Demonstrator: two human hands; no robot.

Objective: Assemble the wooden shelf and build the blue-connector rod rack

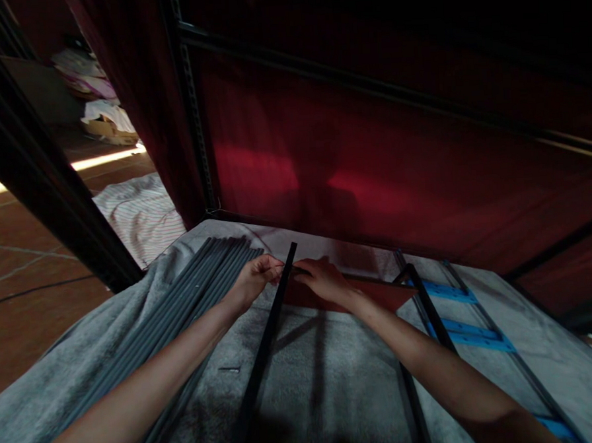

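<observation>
A long black metal bar [268, 335] runs away from me, its far end tilted up between my two hands. On its left side, my left hand [257, 276] pinches a small thin piece close to the bar; its kind is too small to tell. My right hand [323, 281] is curled on the bar's other side, with a dark piece at its fingertips that I cannot make out. A reddish-brown panel [379, 293] lies beneath and right of that hand, joining toward another black bar [430, 310]. A small metal pin or screw [229, 369] lies on the grey cloth [354, 377].
A bundle of grey rods [200, 286] lies along the left. Blue brackets [473, 334] with dark rails are at the right. Behind rises a red curtain [372, 164] with a black metal frame [317, 65]. A dark post [59, 161] stands at the left.
</observation>
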